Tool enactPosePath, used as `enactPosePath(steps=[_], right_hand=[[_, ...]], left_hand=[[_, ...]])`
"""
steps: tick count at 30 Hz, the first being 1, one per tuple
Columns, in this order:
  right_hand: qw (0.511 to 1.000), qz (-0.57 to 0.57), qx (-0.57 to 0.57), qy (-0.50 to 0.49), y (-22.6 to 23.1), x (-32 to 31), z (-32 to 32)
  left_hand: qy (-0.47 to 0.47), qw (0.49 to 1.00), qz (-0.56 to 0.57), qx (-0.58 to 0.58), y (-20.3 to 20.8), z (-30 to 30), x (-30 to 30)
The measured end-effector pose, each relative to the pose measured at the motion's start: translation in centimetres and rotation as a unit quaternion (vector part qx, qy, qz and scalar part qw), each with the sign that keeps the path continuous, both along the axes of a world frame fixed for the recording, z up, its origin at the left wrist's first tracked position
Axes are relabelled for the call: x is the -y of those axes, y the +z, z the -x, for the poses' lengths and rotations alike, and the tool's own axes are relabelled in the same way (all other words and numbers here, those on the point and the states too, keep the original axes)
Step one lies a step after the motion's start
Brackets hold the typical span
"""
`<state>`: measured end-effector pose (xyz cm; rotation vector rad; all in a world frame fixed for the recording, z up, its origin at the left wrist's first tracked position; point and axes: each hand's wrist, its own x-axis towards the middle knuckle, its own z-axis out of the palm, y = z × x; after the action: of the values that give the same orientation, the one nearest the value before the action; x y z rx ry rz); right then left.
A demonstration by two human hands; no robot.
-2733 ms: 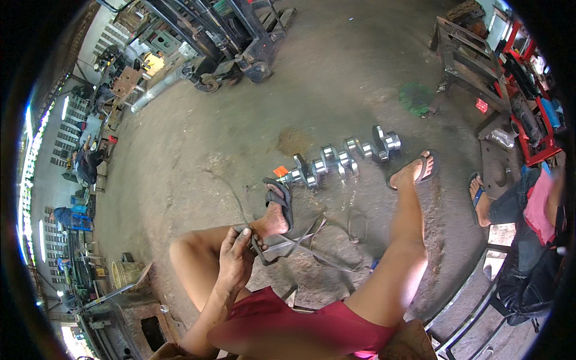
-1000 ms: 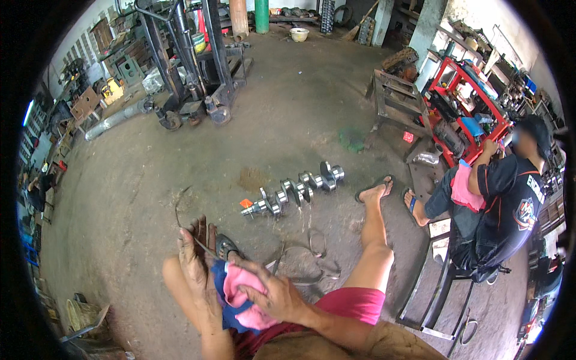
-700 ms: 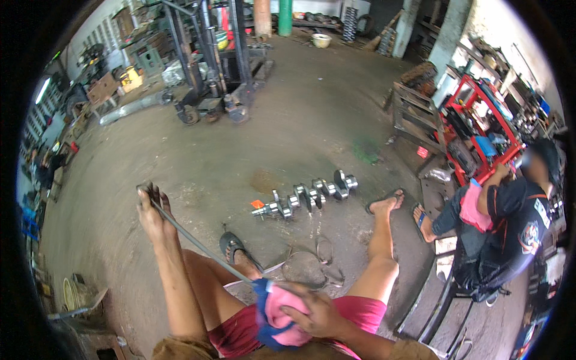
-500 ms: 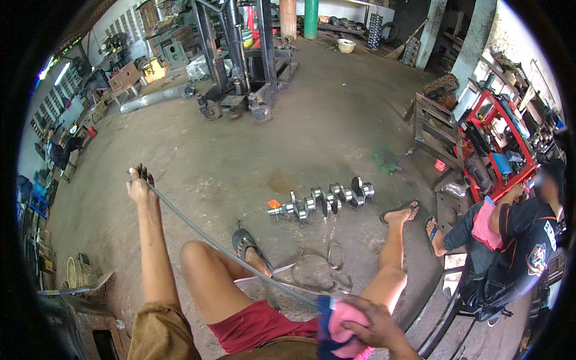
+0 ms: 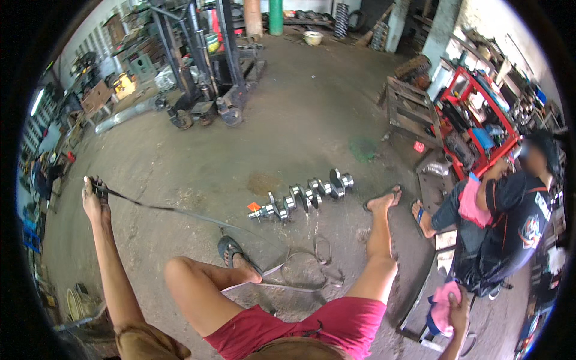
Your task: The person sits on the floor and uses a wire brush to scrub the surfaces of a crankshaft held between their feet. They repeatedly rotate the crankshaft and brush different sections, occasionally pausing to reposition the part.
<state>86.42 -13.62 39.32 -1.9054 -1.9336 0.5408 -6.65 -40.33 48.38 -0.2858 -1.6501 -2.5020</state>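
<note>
My left hand (image 5: 97, 203), arm stretched out to the left, is closed on one end of a long, thin grey strap (image 5: 174, 210). From there the strap hangs slack toward the floor between my feet, where a loose loop of strap (image 5: 288, 264) lies. Low on the right, my right hand (image 5: 459, 313) grips a folded pink and dark blue cloth (image 5: 444, 309), apart from the strap. In front of my feet a shiny crankshaft (image 5: 303, 197) lies on the floor, with an orange tag (image 5: 254, 206) at its left end.
A person (image 5: 510, 216) with a pink cloth sits close on my right. Behind them stand a red tool rack (image 5: 480, 114) and a metal frame (image 5: 414, 114). A dark lift with wheels (image 5: 207, 72) stands at the far left, beside a wrapped cylinder (image 5: 126, 114).
My left hand has moved further left, and my right hand with the cloth has swung out to the right. The strap, stretched straight between them before, now sags. The view has shifted.
</note>
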Motion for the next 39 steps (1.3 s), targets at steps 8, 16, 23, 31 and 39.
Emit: enactPosePath(steps=[8, 16, 23, 31, 39], right_hand=[[0.996, 0.009, 0.065, -0.066, -12.1, 1.6, 8.6], [0.953, 0.008, -0.198, 0.230, -2.6, 0.2, 28.2], [0.847, 0.042, -0.291, 0.442, 2.5, 4.9, 39.3], [0.748, 0.139, -0.432, 0.484, 2.7, 7.4, 43.1], [0.873, 0.105, -0.303, 0.367, -3.0, 5.4, 38.2]], left_hand=[[-0.221, 0.961, 0.095, -0.137, 4.7, -21.8, -10.2], [-0.374, 0.917, -0.012, -0.141, 5.8, -34.8, -14.3], [-0.439, 0.898, -0.005, 0.028, 4.8, -39.5, -14.1], [-0.527, 0.836, -0.155, 0.005, 6.0, -38.6, -16.5], [-0.274, 0.960, 0.055, -0.009, 1.8, -29.1, -12.4]])
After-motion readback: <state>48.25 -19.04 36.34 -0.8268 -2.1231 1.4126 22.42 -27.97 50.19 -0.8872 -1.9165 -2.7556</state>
